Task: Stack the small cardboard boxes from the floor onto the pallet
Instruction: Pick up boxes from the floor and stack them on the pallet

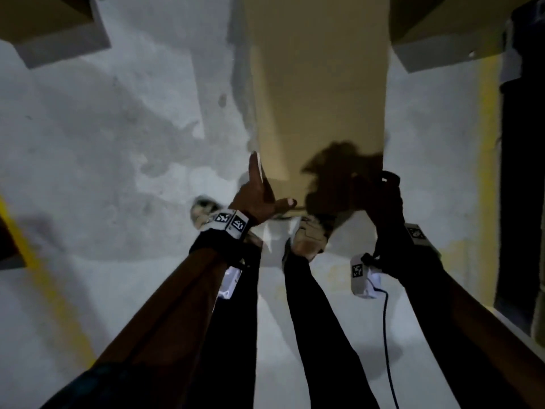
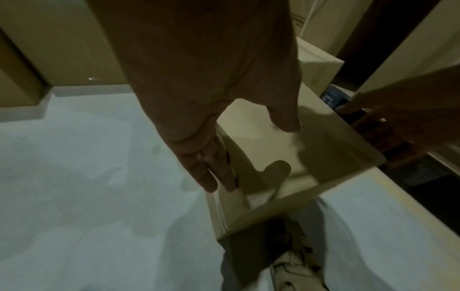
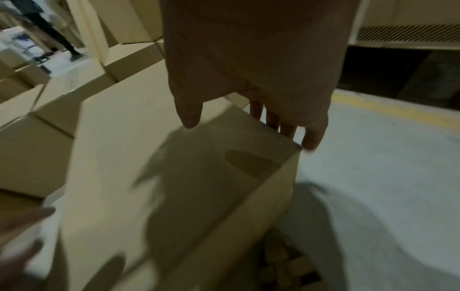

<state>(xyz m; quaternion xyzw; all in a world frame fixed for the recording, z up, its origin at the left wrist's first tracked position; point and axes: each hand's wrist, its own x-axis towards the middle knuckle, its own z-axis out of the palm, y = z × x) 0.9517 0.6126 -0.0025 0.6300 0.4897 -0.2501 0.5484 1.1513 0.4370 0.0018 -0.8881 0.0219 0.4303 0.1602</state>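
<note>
A plain cardboard box is held between my two hands over the grey floor, and its near edge hangs above my shoes. My left hand lies flat against the box's left side with the fingers straight and the thumb spread over the top face. My right hand presses the right side. In the right wrist view its fingers run straight down that side, and the thumb rests on the box top.
More cardboard boxes sit at the far left and far right, and several are stacked nearby. A yellow floor line runs along a dark structure on the right. Someone's legs stand in the distance.
</note>
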